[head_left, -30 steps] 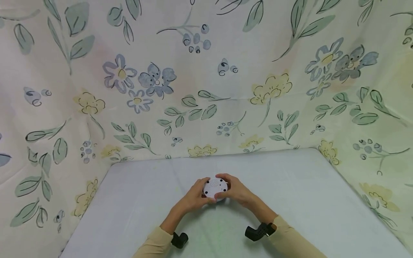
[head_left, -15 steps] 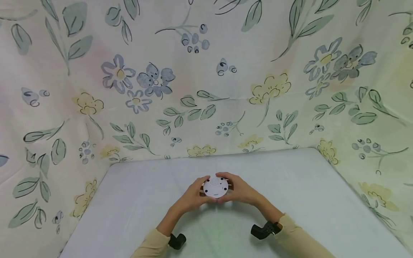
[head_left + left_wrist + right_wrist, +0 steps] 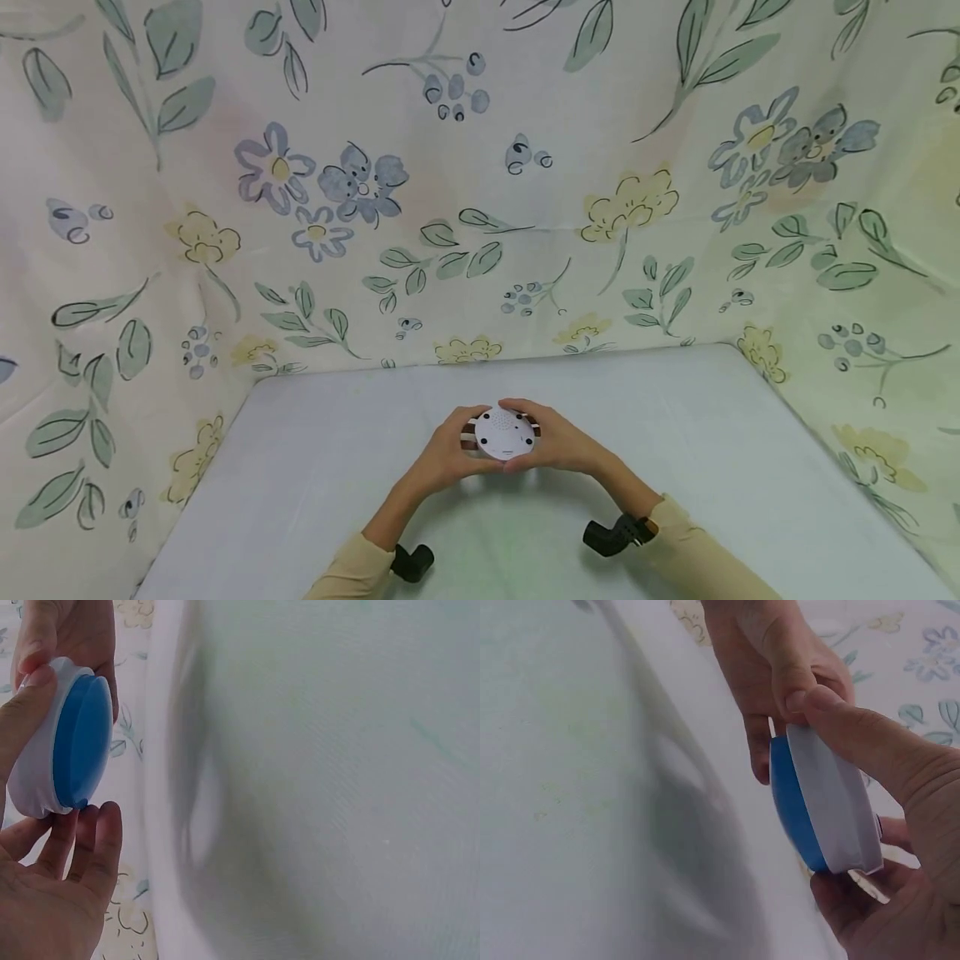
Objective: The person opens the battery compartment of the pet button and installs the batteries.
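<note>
Held up over the table is a round white device, its flat underside with black feet and a patch of small holes showing in the head view. A blue dome covers its other side, away from the head camera. My left hand grips the left of the rim, thumb at the near edge and fingers at the far side. Opposite it, my right hand holds the right of the rim the same way. Both thumbs meet at the white casing in the right wrist view.
A pale cloth-covered table spreads under both hands. Behind it and at the sides hangs a floral curtain. Black wrist cameras sit on both forearms, next to beige sleeves.
My right thumb has slid off the face of the device to its near rim, baring more of the underside. Both hands and the device have shifted slightly up and right in the head view.
</note>
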`<state>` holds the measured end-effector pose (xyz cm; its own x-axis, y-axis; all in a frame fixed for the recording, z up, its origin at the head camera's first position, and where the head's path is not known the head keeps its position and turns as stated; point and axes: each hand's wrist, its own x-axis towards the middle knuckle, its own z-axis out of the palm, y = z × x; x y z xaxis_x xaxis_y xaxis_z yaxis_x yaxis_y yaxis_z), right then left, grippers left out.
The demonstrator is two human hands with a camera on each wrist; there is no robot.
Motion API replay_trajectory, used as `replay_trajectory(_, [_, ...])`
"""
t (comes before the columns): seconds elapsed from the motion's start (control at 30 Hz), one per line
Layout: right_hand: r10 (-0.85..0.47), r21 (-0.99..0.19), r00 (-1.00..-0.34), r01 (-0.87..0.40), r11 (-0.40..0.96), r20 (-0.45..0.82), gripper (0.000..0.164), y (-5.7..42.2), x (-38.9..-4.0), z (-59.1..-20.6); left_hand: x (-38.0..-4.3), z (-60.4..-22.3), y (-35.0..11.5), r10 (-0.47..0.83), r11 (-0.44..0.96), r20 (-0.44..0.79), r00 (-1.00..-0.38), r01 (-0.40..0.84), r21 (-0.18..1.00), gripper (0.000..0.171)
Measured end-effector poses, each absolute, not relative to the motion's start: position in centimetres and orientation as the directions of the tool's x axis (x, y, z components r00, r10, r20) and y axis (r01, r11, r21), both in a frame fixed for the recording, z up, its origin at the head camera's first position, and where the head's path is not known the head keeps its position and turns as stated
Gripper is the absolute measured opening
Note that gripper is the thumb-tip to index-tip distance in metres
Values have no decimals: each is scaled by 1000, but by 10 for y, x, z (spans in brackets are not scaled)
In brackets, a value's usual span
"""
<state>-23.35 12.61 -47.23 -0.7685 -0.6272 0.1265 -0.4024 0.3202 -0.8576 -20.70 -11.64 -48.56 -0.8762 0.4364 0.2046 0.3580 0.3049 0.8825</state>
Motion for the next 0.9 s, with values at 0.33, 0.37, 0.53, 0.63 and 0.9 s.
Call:
replay_trajectory(0.33, [-593, -841, -794, -407, 355, 134, 89, 124, -232, -469, -204, -484, -116, 473, 221, 140, -870, 271, 937, 89])
replay_trajectory(0.37, [-593, -844, -794, -407, 348, 138, 89, 124, -232, -468, -204, -484, -116, 481, 206, 135, -866, 261, 943, 86])
replay_trajectory(0.53, [-617, -842, -767, -441, 310, 175, 91, 124, -231, -464, -204, -485, -115, 497, 149, 160, -853, 266, 953, 72])
replay_trajectory(0.63, [-636, -830, -747, -469, 301, 192, 92, 124, -230, -461, -205, -486, -114, 481, 141, 184, -857, 282, 949, 71])
replay_trajectory(0.9, [-668, -800, -712, -521, 298, 215, 90, 126, -226, -455, -200, -480, -114, 455, 127, 188, -871, 272, 954, 70])
